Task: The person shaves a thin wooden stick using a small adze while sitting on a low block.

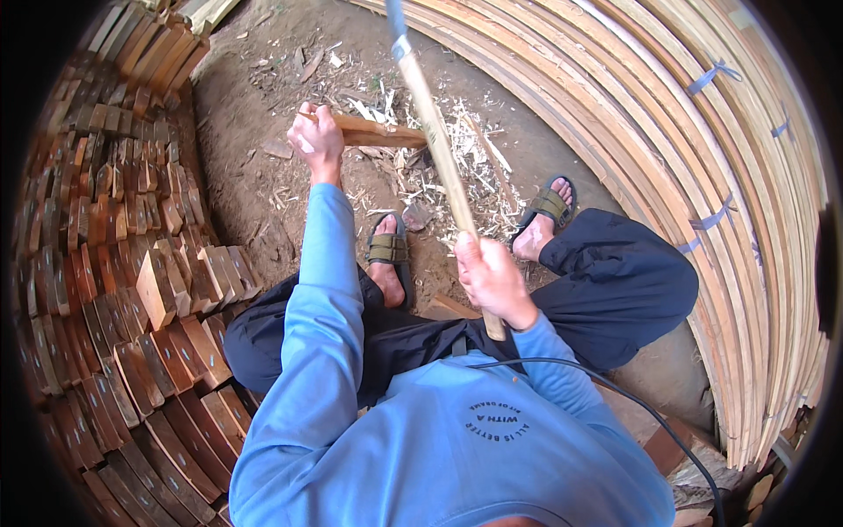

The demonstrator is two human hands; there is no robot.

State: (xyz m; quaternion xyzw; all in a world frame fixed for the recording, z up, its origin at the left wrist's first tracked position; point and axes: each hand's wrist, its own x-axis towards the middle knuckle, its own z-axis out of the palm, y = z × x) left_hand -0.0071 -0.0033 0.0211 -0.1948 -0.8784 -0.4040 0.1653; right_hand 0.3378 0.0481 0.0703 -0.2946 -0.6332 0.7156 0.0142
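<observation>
Nearest the camera, the person's blue sweatshirt (457, 448) fills the lower edge; a round dark print sits on its chest at about 6 o'clock, and a black cable (615, 391) curves off toward 4 o'clock. Just above, the right hand (492, 279) has its fingers wrapped tight round a long pale wooden handle (443, 154), which runs up toward 12 o'clock; its upper end, wrapped with a pale band, is cut off by the rim, so the tool's head cannot be made out. Dark trousers and two feet in olive strap sandals (391, 250) rest on bare earth. Farther out, at 11 o'clock, the left hand (316, 140) has its fingers curled closed round a short reddish-brown piece of wood (378, 133), rough-cut and tapering, lying level over pale shavings (465, 149), its far end touching the handle. At 9 o'clock stand stacked reddish wood blocks (140, 290). From 1 to 4 o'clock arc bundled pale wooden slats (685, 132), tied with blue straps.
</observation>
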